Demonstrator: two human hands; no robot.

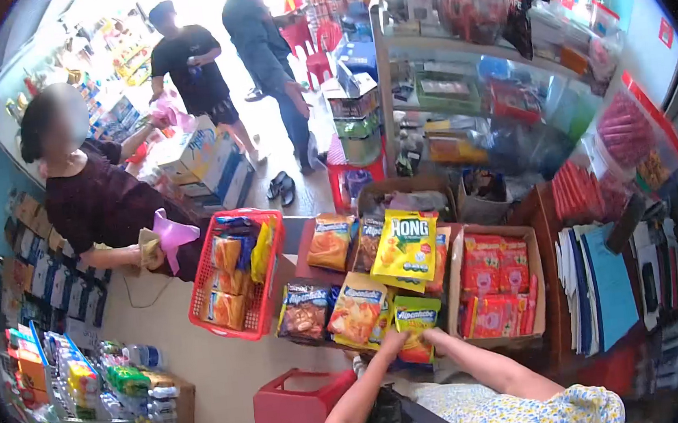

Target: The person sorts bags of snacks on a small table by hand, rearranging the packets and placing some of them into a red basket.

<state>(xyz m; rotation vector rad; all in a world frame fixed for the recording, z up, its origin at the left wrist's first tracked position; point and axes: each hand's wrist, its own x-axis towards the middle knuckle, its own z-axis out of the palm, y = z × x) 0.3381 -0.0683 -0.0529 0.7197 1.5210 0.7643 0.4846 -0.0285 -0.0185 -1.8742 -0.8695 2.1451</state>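
Note:
My left hand (395,341) and my right hand (433,336) grip the lower part of a yellow-green Alpenliebe candy bag (417,315) from its two sides. The fingers are closed against the bag and partly hidden. Just beyond it lies a bright yellow candy bag (404,246) marked "HONG", on top of other bags. Left of my hands are a candy bag with an orange and cream print (357,311) and a dark brown Alpenliebe bag (304,310). Another orange candy bag (331,242) lies farther back.
A red plastic basket (198,306) with snack packs stands left of the bags. On the right is a cardboard box (534,274) of red packs, then folders (598,288). A red stool (293,416) stands below left. A person (107,181) holding pink bags stands left; two others are near the doorway.

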